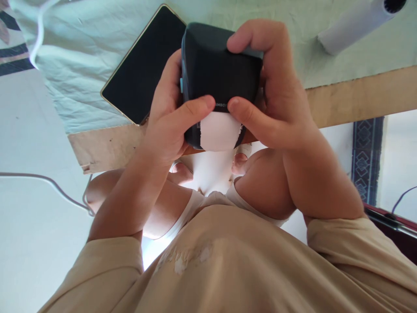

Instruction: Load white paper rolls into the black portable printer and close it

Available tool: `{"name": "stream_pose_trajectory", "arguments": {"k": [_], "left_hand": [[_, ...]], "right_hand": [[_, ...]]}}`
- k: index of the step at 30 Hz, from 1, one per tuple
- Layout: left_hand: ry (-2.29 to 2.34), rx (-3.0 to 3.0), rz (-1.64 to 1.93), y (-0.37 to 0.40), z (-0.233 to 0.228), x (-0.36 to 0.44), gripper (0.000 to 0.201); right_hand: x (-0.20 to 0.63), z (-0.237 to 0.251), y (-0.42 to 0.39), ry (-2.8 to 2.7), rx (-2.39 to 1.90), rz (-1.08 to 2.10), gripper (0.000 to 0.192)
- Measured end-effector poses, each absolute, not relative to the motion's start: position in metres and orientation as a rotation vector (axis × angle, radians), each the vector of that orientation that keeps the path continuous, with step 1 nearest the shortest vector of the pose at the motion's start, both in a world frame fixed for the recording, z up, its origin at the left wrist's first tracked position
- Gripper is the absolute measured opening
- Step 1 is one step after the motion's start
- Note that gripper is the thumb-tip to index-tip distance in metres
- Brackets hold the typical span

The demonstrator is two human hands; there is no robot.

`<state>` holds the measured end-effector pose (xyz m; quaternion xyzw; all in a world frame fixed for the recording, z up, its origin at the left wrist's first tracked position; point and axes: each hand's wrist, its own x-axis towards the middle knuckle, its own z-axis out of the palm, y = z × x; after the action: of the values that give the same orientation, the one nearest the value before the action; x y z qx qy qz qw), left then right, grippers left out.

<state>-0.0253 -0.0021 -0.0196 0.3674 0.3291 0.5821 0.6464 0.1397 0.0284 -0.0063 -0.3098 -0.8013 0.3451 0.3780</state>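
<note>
Head view showed the counter (358,93) under a pale cloth (81,87), a dark phone (143,65) lying on it. Over its near edge both hands gripped a black box (215,69): left hand (166,117) and right hand (276,100) closed around opposite sides, thumbs meeting at its near face. White paper (219,131) stuck out below the thumbs, pointing toward the person's body, equally close to either hand.

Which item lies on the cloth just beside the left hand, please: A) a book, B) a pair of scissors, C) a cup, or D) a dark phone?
D: a dark phone lies flat on the cloth, partly behind the left hand, which grips the black device.
</note>
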Motion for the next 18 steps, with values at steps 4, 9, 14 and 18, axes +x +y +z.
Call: {"name": "stream_pose_trajectory", "arguments": {"k": [4, 9, 14, 18], "left_hand": [[0.739, 0.780, 1.325, -0.0029, -0.0114, -0.0228, 0.027], [0.788, 0.703, 1.367, 0.0001, -0.0129, -0.0230, 0.028], [0.754, 0.741, 1.364, 0.0000, -0.0120, -0.0239, 0.032], [0.751, 0.772, 1.337, 0.0002, -0.0106, -0.0260, 0.034]], "right_hand": [[0.1407, -0.0030, 0.0264, -2.121, -0.837, 0.839, 0.057], [0.1405, 0.0016, 0.0243, -2.154, -0.909, 0.739, 0.051], [0.1413, 0.0013, 0.0261, -2.176, -0.861, 0.668, 0.055], [0.1433, 0.0015, 0.0274, -2.220, -0.844, 0.674, 0.058]]}}
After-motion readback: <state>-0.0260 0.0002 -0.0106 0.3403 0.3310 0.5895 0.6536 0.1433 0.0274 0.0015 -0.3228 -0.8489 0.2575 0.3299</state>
